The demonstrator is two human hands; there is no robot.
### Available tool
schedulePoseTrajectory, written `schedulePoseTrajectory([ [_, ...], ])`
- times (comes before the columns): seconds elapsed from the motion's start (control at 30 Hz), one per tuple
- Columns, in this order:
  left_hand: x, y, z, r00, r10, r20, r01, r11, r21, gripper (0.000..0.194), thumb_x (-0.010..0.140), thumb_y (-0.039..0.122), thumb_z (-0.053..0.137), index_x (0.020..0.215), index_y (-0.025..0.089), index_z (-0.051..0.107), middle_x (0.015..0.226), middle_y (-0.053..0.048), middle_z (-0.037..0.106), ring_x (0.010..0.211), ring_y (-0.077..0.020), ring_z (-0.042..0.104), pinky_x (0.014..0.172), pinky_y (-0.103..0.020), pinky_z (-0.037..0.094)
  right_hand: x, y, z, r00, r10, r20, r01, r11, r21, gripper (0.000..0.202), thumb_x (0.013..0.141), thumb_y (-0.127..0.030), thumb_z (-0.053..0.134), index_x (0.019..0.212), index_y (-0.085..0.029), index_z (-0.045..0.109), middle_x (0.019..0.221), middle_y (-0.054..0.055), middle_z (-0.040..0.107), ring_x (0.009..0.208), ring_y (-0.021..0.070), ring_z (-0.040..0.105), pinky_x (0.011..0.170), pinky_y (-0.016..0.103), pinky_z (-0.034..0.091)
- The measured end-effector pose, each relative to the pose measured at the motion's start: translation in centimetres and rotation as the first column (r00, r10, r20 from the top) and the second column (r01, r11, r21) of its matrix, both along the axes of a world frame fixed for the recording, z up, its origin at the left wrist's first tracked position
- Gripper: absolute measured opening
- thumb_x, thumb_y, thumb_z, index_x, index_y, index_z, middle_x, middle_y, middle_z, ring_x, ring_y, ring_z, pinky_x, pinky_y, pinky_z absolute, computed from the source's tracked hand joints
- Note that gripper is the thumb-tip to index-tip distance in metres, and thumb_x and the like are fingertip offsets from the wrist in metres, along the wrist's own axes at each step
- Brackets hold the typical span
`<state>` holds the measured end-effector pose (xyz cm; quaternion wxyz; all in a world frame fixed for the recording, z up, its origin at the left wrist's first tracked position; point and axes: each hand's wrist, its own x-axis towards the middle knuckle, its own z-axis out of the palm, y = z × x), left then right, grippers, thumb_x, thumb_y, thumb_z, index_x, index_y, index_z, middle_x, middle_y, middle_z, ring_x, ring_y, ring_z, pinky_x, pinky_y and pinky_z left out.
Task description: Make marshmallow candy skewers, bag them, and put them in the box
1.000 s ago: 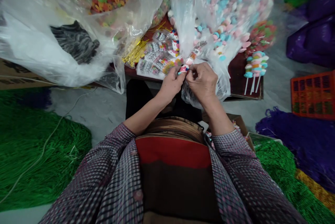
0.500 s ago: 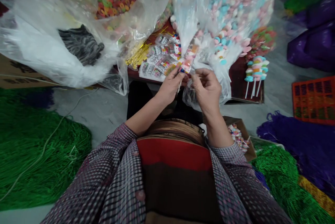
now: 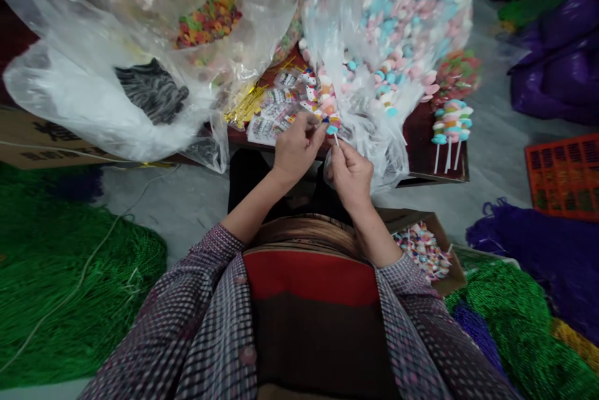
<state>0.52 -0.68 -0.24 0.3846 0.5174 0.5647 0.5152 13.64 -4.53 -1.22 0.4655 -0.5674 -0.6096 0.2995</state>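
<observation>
The right hand [image 3: 352,174] has its grip clamped on the white stick [image 3: 336,138] of a marshmallow skewer [image 3: 327,103], which stands out over the front edge of the desk [image 3: 418,155]. The left hand [image 3: 294,144] is at its lower, blue end; whether that grip is closed, I cannot tell. Printed wrappers [image 3: 269,124] and gold ties [image 3: 246,105] lie leftward; three finished skewers [image 3: 452,123] rest near the right corner

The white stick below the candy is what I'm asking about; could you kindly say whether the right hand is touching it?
Touching: the head view shows the right hand with its fingertips pinched on the white stick, just below the candy.
</observation>
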Motion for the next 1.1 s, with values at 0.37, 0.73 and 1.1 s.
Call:
schedulePoseTrajectory([
  [0.37,0.6,-0.6,-0.3,0.885,-0.062,-0.462,0.148,0.977,0.151,0.018,0.098,0.027,0.052,0.082,0.022,0.058,0.077,-0.005,0.060,0.081,-0.0213,0.058,0.073,-0.030,0.039,0.5,0.7,-0.9,0.993,-0.049,0.103,0.039,0.994,0.102,0.037,0.102,-0.042,0.048,0.113,-0.023,0.077,0.087,0.006,0.077,0.081,0.0211,0.073,0.078,0.038,0.060],
  [0.73,-0.3,-0.5,-1.2,0.848,0.035,-0.529,0.167,0.929,0.330,0.015,0.098,0.024,0.053,0.084,0.021,0.058,0.078,-0.004,0.064,0.079,-0.0166,0.064,0.075,-0.028,0.044,1.2,1.0,0.2,0.979,0.205,0.001,-0.204,0.975,-0.088,0.040,0.105,-0.053,0.044,0.106,-0.024,0.072,0.058,-0.005,0.059,0.053,0.0133,0.058,0.063,0.029,0.053],
  [1.1,0.1,-1.4,-2.8,0.763,0.055,-0.644,0.282,0.869,0.408,0.034,0.105,0.035,0.041,0.085,0.019,0.063,0.073,-0.004,0.067,0.065,-0.0147,0.060,0.060,-0.029,0.037,1.4,2.3,-2.6,0.990,-0.016,0.138,0.003,0.995,0.097,0.066,0.101,-0.073,0.034,0.133,-0.025,0.065,0.126,0.012,0.074,0.119,0.0266,0.070,0.101,0.044,0.058],
])
